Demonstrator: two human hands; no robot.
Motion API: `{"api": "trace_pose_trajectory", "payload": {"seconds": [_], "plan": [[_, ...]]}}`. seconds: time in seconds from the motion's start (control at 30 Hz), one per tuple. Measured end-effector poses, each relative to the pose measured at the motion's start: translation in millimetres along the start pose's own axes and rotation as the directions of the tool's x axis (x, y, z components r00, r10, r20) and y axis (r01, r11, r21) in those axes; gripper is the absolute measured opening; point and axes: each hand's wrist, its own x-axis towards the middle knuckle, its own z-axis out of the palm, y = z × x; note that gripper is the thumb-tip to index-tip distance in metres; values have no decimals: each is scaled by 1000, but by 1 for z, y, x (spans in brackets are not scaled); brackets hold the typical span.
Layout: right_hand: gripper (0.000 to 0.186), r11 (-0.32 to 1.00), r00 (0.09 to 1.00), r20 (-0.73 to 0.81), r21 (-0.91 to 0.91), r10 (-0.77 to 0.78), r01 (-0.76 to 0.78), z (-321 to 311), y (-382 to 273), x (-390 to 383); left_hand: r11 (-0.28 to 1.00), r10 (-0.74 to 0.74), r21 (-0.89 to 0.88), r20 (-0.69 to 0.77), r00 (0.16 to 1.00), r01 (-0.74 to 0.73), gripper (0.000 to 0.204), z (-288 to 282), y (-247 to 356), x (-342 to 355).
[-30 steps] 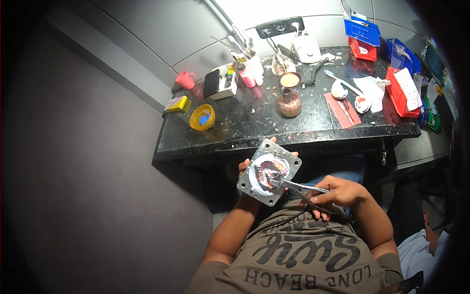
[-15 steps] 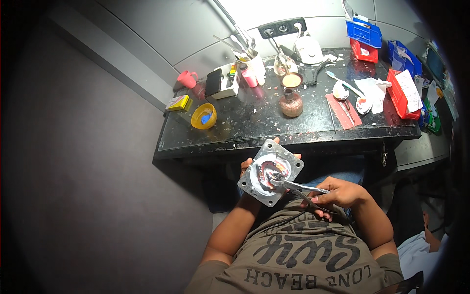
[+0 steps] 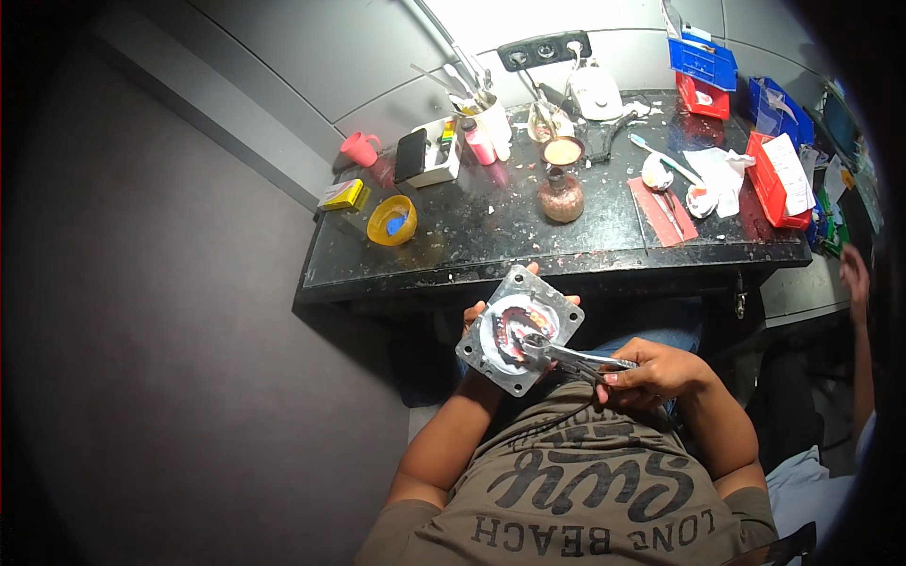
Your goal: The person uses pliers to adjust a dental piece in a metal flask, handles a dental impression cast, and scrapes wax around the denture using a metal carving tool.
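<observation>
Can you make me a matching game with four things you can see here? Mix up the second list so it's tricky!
Things:
1. metal plate
2. mug
3. pliers
4. bowl

Colours and places:
A. held in the right hand
B. yellow, with something blue inside
C. held in the left hand
D. pinkish red, near the back left of the table

Right pairs: 1-C, 2-D, 3-A, 4-B
</observation>
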Motion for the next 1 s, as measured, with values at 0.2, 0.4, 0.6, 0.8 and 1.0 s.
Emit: {"api": "trace_pose_trajectory", "payload": {"seconds": [0.2, 0.4, 0.6, 0.8, 1.0], "plan": [[28, 993, 994, -104, -118, -40, 28, 16, -16, -9, 995, 33, -93, 4, 999, -33, 96, 5, 0, -2], [28, 995, 997, -65, -87, -52, 46, 14, -11, -5, 999, 1, -36, 31, 1000, 0, 98, 3, 0, -2], [29, 997, 998, -57, -66, -40, 37, 12, -9, -4, 999, -8, -48, 20, 1000, 9, 98, 1, 2, -2], [29, 993, 997, -70, -111, -34, 26, 13, -11, -6, 1000, -15, -27, 17, 1000, 15, 98, 3, 3, -2], [29, 984, 997, -76, -177, -19, 5, 15, -16, -10, 1000, -10, -4, 31, 999, 10, 97, 1, 3, -2]]}}
